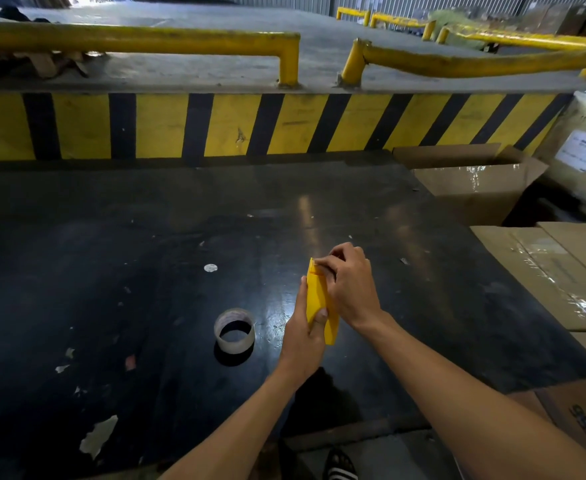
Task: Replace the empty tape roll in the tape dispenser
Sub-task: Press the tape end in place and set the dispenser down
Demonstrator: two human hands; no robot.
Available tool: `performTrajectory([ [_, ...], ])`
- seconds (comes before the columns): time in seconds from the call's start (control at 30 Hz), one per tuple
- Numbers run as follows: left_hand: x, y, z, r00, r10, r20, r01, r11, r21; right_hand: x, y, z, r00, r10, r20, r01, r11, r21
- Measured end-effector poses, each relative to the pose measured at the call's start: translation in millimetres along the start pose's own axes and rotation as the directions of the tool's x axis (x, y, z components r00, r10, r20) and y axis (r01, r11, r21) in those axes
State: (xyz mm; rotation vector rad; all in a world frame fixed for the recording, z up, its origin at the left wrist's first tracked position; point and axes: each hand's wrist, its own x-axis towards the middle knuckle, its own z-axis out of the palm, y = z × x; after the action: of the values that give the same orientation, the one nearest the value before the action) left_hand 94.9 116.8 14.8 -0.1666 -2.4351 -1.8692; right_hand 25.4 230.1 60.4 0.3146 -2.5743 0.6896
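Both hands [322, 306] clasp yellow dispenser [319, 303]; clear tape roll [234, 329] beside.

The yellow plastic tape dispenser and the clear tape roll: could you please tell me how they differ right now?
The yellow plastic tape dispenser is held up off the table by the left hand and right hand; the clear tape roll lies untouched, flat on the black tabletop. The dispenser is opaque and elongated; the roll is a translucent ring. Both sit near the table's front.
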Motion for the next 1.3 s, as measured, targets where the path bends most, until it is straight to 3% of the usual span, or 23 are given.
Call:
performTrajectory([
  [0.23,4,-12,0,0.995,-0.093,-0.022,0.093,0.995,0.021,8,3,8,0.996,0.031,0.085,-0.031,1.000,0.002],
  [0.33,10,-17,0,0.987,-0.147,-0.064,0.149,0.989,0.023,12,8,13,0.981,0.054,0.187,-0.058,0.998,0.017],
  [0.6,22,-37,8,0.926,-0.340,-0.163,0.347,0.938,0.016,1,22,39,0.843,0.131,0.522,-0.237,0.961,0.143],
  [0.73,29,-43,11,0.923,-0.316,-0.219,0.357,0.916,0.182,-7,30,48,0.797,0.244,0.552,-0.416,0.885,0.209],
  [0.8,32,-44,13,0.931,-0.284,-0.229,0.340,0.903,0.263,-12,34,54,0.730,0.314,0.607,-0.550,0.797,0.249],
  [0.9,36,-45,19,0.932,-0.321,-0.170,0.361,0.867,0.343,-19,42,65,0.653,0.382,0.654,-0.699,0.637,0.326],
  [1.0,37,-50,30,0.946,-0.321,-0.033,0.305,0.857,0.415,-16,51,66,0.622,0.437,0.649,-0.753,0.562,0.343],
  [1.1,44,-52,44,0.927,-0.365,0.089,0.286,0.839,0.464,-11,63,69,0.571,0.441,0.693,-0.784,0.542,0.302],
  [1.2,56,-54,57,0.897,-0.431,0.103,0.319,0.789,0.525,-9,89,85,0.567,0.423,0.707,-0.777,0.558,0.290],
  [1.3,70,-46,67,0.866,-0.486,0.119,0.332,0.735,0.591,0,92,77,0.534,0.431,0.728,-0.814,0.496,0.304],
])
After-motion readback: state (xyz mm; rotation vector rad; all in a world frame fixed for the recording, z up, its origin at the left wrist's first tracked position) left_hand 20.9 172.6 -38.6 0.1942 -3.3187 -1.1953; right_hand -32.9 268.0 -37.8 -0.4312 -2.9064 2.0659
